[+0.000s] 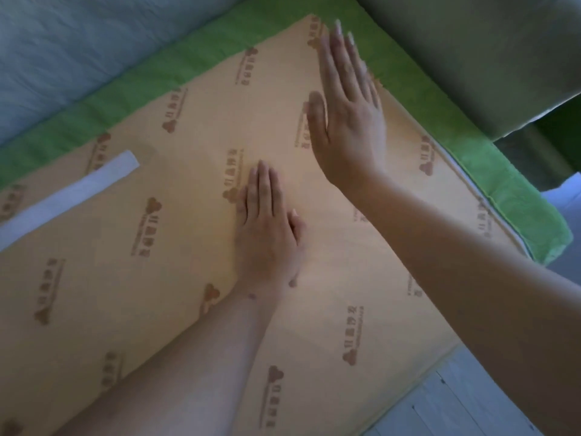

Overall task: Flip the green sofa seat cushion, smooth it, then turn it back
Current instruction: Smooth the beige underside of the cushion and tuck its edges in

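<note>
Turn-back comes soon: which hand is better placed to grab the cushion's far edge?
Probably right. The right hand is outstretched near the far corner of the cushion, fingertips close to the green border; the left hand rests mid-panel, away from any edge.

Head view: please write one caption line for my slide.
Left hand flat on the tan printed underside of the flipped green seat cushion, right hand open near its far corner.

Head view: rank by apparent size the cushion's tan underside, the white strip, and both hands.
1. tan underside
2. right hand and left hand, alike; camera nearness makes ranking unsure
3. white strip
</note>
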{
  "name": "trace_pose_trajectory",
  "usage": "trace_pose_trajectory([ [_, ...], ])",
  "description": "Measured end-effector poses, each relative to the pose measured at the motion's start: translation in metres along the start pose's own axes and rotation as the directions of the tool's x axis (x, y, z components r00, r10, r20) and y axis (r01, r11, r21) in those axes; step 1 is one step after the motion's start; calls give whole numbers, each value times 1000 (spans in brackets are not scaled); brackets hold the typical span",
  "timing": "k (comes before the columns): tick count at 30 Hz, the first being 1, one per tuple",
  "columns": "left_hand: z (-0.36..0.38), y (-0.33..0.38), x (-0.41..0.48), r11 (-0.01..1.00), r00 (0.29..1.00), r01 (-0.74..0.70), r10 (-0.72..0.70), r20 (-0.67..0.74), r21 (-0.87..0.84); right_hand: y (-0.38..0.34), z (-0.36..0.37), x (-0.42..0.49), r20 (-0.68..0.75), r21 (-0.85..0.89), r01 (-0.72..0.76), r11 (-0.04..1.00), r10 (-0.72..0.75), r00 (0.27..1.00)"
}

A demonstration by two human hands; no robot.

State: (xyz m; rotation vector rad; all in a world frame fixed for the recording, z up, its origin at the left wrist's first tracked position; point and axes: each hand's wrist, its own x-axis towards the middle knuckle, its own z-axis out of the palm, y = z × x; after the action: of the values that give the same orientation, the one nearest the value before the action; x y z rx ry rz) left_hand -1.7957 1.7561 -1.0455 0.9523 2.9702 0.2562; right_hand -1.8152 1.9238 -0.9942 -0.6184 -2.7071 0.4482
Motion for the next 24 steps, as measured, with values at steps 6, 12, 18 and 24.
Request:
trace_pose_trajectory([
  [6,-12,-29,-30,998,999,54,-54,-4,14,-22,13,-25,172,-29,43,999,-38,984],
  [12,-20,-86,-74,989,989,145,-145,9,13,-59,28,-82,232,-57,82,995,-66,971],
  [18,-27,-125,-98,987,987,158,-158,12,37,-118,38,-91,138,-15,93,996,-90,986],
  [24,-35,-147,-111,985,985,174,-174,-23,8,-170,34,-76,-88,91,141,986,-133,987],
])
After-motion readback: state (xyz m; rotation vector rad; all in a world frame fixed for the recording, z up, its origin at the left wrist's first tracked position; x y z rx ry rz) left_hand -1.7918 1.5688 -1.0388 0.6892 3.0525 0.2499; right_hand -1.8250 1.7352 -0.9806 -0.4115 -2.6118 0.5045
